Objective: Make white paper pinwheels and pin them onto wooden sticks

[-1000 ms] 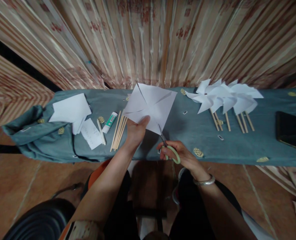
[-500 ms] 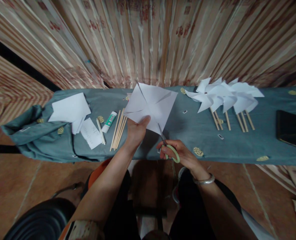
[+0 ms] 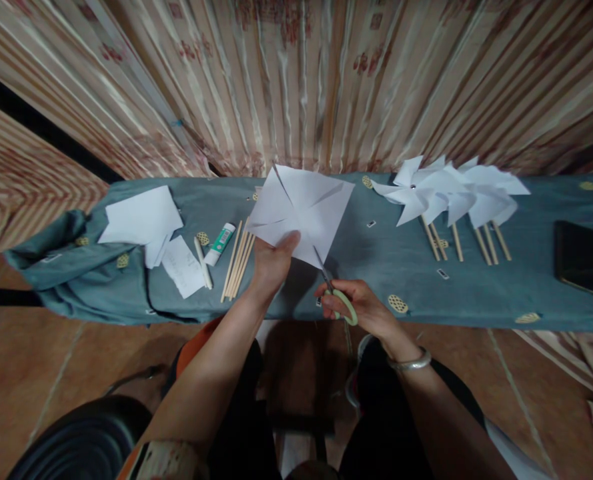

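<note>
My left hand [image 3: 275, 259] grips a square sheet of white paper [image 3: 309, 200] at its lower left edge, thumb on top, fingers hidden beneath. Slits run inward from the sheet's corners toward the middle. In my right hand [image 3: 359, 303] is a pair of scissors [image 3: 347, 308] with light green handles; my fingers are in the loops. The blades lie at the sheet's near corner, pointing up toward its centre, and look closed or nearly so. The paper is held above the cloth-covered table [image 3: 356, 267].
Left of the paper lie wooden sticks [image 3: 236, 267], a glue stick [image 3: 220, 244], a white pen-like stick [image 3: 203, 263] and white paper sheets [image 3: 143, 217]. On the right are several paper pinwheels [image 3: 451, 190] on sticks and a black phone [image 3: 582, 257]. A striped curtain [image 3: 296, 87] hangs behind.
The scissor handles have come slightly closer together at the near corner of the sheet. The paper and my left hand are almost where they were.
</note>
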`<state>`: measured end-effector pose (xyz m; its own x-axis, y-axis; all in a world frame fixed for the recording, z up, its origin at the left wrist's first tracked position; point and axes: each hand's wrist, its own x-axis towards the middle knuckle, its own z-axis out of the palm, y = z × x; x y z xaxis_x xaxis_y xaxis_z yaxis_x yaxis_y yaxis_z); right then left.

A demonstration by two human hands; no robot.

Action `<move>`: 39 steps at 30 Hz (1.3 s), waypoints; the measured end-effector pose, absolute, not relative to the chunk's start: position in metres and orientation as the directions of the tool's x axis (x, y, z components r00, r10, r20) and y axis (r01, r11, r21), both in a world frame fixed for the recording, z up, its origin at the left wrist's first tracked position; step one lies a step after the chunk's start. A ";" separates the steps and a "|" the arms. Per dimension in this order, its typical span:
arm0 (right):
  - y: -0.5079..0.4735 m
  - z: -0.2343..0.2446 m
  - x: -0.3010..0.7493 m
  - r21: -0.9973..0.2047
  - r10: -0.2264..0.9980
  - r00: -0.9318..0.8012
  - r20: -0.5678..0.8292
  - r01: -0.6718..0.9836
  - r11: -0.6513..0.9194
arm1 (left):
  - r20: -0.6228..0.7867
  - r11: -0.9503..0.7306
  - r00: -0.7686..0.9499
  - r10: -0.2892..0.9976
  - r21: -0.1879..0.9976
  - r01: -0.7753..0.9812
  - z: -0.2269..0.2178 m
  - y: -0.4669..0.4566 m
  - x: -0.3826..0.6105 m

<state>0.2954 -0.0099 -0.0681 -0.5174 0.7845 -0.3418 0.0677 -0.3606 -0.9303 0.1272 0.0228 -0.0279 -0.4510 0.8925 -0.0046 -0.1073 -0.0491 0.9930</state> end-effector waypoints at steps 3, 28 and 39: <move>-0.010 -0.071 0.295 -0.924 0.787 -0.505 -0.355 0.061 -0.378 | 0.000 -0.046 -0.434 0.901 0.994 -0.095 -0.027 0.022 0.126; -0.007 -0.067 0.292 -0.910 0.791 -0.474 -0.386 0.057 -0.410 | 0.082 -0.069 -0.417 0.905 0.997 0.047 -0.035 0.022 0.126; -0.006 -0.061 0.291 -0.899 0.807 -0.427 -0.408 0.033 -0.437 | 0.075 -0.093 -0.373 0.925 0.995 -0.030 -0.061 0.028 0.125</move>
